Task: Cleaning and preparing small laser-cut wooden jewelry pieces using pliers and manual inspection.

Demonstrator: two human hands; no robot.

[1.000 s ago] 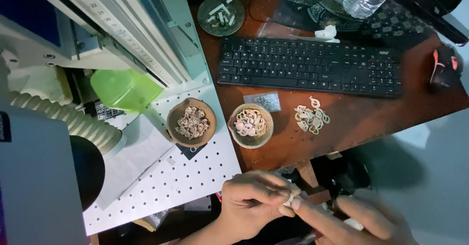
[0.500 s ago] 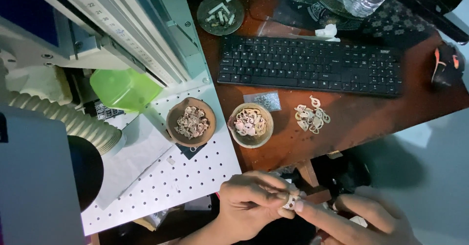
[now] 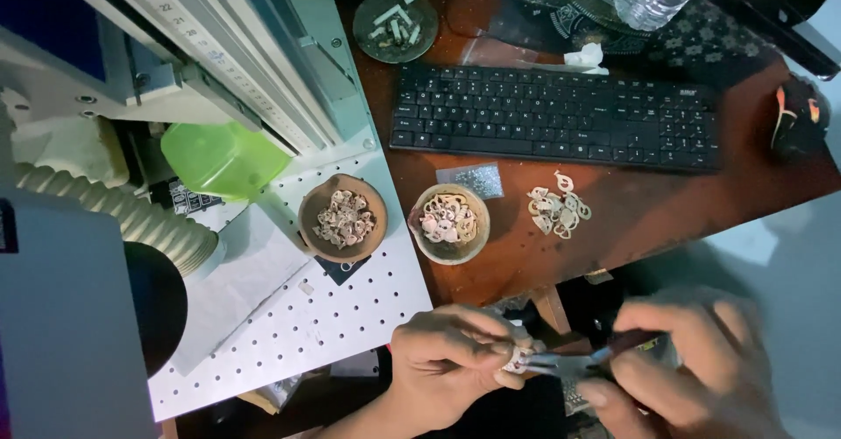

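Pinching a small pale cut-out piece at fingertips below the desk edge, the left hand presents it to pliers clenched in the right hand; next move likely needs steady jaw placement.

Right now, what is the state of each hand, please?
Left hand: closed, pinching a small pale piece in its fingertips.
Right hand: closed on small pliers, their tip at the piece.

Reddish wooden desk, pale floor, dim light
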